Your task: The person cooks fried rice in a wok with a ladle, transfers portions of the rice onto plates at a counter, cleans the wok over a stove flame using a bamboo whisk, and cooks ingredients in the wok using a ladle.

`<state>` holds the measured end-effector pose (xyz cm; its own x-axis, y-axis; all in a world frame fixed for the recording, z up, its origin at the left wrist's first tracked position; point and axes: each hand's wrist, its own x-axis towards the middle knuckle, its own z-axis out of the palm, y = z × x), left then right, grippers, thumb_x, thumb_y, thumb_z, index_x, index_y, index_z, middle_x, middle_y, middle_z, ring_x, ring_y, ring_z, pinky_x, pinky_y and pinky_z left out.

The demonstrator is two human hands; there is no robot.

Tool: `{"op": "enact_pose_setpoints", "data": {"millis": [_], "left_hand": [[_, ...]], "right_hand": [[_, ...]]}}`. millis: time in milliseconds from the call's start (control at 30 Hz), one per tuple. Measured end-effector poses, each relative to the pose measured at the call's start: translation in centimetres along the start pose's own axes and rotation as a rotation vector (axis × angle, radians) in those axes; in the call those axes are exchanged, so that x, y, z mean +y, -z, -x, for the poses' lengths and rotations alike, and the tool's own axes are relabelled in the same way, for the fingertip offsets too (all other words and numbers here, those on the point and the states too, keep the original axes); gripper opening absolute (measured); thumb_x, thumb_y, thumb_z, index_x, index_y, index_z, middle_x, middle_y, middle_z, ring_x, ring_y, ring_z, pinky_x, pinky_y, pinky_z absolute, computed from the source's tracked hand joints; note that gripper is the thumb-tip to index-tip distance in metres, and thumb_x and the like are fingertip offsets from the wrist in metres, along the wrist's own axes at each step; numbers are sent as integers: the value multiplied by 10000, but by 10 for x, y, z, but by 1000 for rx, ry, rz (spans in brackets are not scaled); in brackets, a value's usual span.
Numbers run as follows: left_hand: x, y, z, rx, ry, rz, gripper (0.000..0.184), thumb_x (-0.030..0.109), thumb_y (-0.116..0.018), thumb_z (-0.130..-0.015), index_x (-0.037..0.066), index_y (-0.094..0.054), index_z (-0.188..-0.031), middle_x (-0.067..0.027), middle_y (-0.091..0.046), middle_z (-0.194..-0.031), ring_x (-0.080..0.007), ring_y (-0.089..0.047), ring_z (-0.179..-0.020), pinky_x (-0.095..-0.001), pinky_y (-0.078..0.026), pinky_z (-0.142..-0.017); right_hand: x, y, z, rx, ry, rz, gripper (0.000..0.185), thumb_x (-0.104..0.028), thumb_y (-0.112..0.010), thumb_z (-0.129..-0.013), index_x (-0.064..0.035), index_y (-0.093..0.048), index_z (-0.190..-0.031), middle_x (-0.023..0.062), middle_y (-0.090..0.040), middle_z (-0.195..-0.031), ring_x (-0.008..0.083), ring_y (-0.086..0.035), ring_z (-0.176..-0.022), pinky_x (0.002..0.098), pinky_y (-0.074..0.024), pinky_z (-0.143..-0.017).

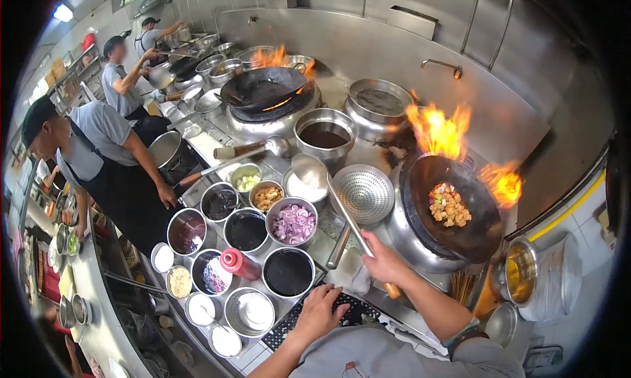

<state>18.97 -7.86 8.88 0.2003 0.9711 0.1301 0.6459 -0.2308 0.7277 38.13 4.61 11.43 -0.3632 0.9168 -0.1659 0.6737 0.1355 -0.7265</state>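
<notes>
My right hand (385, 258) is closed around the handle of a metal ladle (345, 207), whose bowl hangs over the white-filled container beside the perforated strainer (363, 194). Fingers spread and empty, my left hand (320, 310) is near the front edge, close to the container of dark liquid (288, 272). A black wok (483, 210) holding diced food (449, 206) sits tilted on the right burner, with flames behind it and at its right. Sliced purple onion (292, 223) fills a container left of the strainer.
Several ingredient containers and a red squeeze bottle (240, 264) stand at the left. Another wok (263, 89) sits over flames farther back. Co-workers (108, 161) stand along the left. A pot of dark liquid (323, 136) is behind the strainer; a bowl (521, 273) is at the right.
</notes>
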Motion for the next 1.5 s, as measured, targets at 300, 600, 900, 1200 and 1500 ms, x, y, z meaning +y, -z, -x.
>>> {"op": "enact_pose_setpoints", "data": {"millis": [300, 600, 900, 1200, 1500], "left_hand": [[-13, -44, -26, -50, -8, 94, 601, 314, -661, -835, -37, -448, -1274, -240, -494, -1241, -399, -512, -1106, -411, -417, -957], [-52, -117, -74, -129, 160, 182, 670, 393, -697, -780, -75, -452, -1192, -297, -533, -1120, -442, -524, -1042, -476, -419, -910], [-88, -163, -94, -153, 8, 231, 612, 324, -750, -721, -37, -512, -1154, -273, -564, -1084, -427, -528, -1049, -473, -421, -905], [-87, -160, -97, -145, -7, 133, 529, 235, -740, -708, 15, -536, -1143, -248, -560, -1106, -409, -530, -1049, -467, -426, -904], [-78, -148, -95, -160, 62, 115, 494, 223, -676, -752, 37, -519, -1181, -214, -585, -1085, -394, -548, -1036, -467, -426, -902]], "right_hand": [[-19, -1, 2, 17, -45, -22, 585, -117, -516, -854, -76, -285, -1389, 274, -562, -1106, 347, -602, -925, 391, -463, -844], [-11, -11, 1, 29, 16, -82, 588, -68, -507, -868, -126, -271, -1403, 130, -566, -829, 172, -558, -580, 335, -470, -541], [-30, 5, 9, -72, -125, -171, 597, -120, -531, -833, -62, -303, -1382, 247, -563, -1130, 332, -584, -1005, 384, -436, -884], [-17, -4, 1, -99, -170, -330, 580, -113, -537, -839, -55, -318, -1373, 240, -561, -1134, 310, -549, -1077, 359, -409, -926], [-11, -8, -5, -145, -172, -485, 616, -62, -517, -868, -110, -238, -1416, 16, -474, -684, 86, -435, -496, 256, -379, -453]]}}
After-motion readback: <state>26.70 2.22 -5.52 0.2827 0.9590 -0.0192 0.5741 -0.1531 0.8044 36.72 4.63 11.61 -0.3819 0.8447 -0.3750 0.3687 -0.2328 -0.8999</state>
